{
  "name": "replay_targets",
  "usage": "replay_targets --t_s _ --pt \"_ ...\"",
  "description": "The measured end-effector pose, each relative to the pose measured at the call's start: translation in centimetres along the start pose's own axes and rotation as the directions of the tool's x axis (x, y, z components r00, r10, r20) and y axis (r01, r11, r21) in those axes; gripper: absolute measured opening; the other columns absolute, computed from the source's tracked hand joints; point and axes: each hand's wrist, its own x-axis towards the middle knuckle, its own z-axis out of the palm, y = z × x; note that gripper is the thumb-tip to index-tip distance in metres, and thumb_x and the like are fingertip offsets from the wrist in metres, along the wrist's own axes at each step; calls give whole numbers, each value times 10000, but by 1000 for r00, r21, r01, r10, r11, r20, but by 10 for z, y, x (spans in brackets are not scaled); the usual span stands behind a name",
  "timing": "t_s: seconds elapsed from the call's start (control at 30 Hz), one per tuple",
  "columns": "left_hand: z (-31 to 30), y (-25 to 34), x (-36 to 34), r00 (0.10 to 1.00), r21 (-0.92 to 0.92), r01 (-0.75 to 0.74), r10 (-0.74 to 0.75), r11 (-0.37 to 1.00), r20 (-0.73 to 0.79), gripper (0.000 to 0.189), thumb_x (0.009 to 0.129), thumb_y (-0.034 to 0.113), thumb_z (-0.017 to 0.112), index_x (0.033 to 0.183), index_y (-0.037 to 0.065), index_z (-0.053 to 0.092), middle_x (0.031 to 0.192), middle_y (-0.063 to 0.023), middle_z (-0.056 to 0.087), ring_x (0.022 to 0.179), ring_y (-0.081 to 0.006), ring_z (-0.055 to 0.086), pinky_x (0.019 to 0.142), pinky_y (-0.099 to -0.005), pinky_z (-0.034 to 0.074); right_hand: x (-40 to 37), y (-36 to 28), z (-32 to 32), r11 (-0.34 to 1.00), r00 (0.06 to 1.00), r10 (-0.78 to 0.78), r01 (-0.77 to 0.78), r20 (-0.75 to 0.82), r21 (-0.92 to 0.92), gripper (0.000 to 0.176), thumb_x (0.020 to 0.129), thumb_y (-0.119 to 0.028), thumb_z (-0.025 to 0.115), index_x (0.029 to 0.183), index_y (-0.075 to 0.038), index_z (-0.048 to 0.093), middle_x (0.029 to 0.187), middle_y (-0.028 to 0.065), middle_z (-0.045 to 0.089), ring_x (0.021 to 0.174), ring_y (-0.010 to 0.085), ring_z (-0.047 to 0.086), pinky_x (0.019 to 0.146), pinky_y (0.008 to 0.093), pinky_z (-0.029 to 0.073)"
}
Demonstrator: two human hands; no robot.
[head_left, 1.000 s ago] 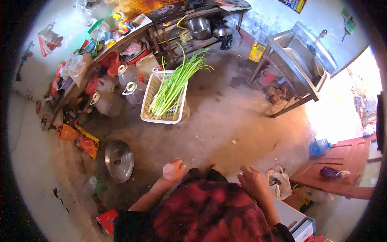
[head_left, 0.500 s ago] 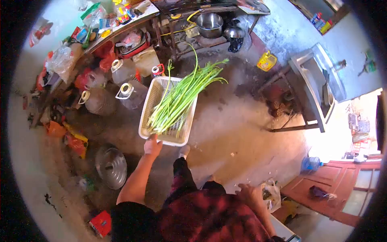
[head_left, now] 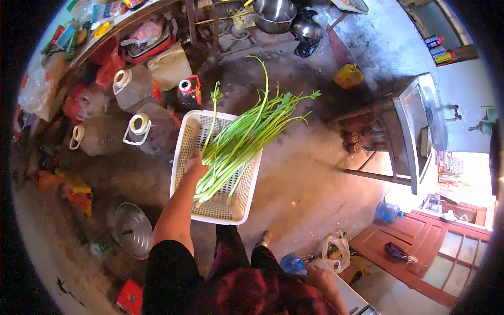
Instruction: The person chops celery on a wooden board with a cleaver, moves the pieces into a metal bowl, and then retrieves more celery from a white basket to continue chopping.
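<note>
A white plastic basket point(head_left: 239, 212) with perforated sides holds long green leafy stalks point(head_left: 247, 131). The stalks lie diagonally, their leafy ends sticking out past the right rim. My left hand point(head_left: 195, 167) reaches into the basket at its left side, closed around the lower part of the stalks; the fingertips are partly hidden. My right hand point(head_left: 321, 278) is low at the right, near a white surface point(head_left: 349, 296) and a plastic bag point(head_left: 336, 252); its fingers are blurred and hard to make out.
Large plastic jugs point(head_left: 149, 134) stand at the left, with a dark bottle point(head_left: 189, 94) beside them. A round metal lid point(head_left: 131, 231) lies on the floor. A metal sink point(head_left: 420, 126) is at the right, a blue water bottle point(head_left: 388, 211) near the red door point(head_left: 415, 236).
My left hand has moved from the basket's near rim to the stalks inside. The basket appears nearer and lower in view. My right hand has moved down, and the whole view has shifted.
</note>
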Motion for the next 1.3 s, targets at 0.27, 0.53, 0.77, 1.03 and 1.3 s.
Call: replay_targets --t_s 0.27,0.53,0.77,1.03,1.3 --pt "15 2 40 997 -51 -20 23 998 70 857 612 367 787 1314 89 382 1286 -212 466 1178 -351 467 968 -467 386 -3 -7 9 998 999 44 -44 -13 46 343 787 -397 653 1034 -164 601 849 74 635 786 290 633 644 404 514" --pt "4 -3 32 995 -279 -16 44 960 93 480 599 307 742 994 54 643 924 -214 649 892 -357 627 802 -424 490 12 -26 -17 988 999 42 -40 -12 151 356 788 -390 652 1036 -142 592 837 100 633 764 314 633 641 419 512" --pt "-33 14 3 995 -260 -90 75 962 -69 405 620 288 683 933 35 631 875 -211 650 847 -360 631 770 -430 497 16 -18 -12 996 999 5 -1 -46 90 318 794 -349 643 1007 -121 583 851 117 635 780 337 630 649 453 508" --pt "-111 41 -40 985 -75 -73 60 995 -160 367 661 236 633 953 23 573 862 -224 647 799 -403 626 737 -467 501 40 -30 -39 983 983 -147 157 -108 90 303 809 -300 623 1017 -84 575 884 165 622 821 366 612 687 458 499" --pt "-160 58 -82 910 98 59 -14 993 -414 293 675 212 641 890 40 543 800 -190 643 736 -379 639 670 -489 505 52 -47 -59 973 968 -206 218 -142 74 334 836 -357 574 1050 -101 578 913 146 628 842 339 623 678 459 503"
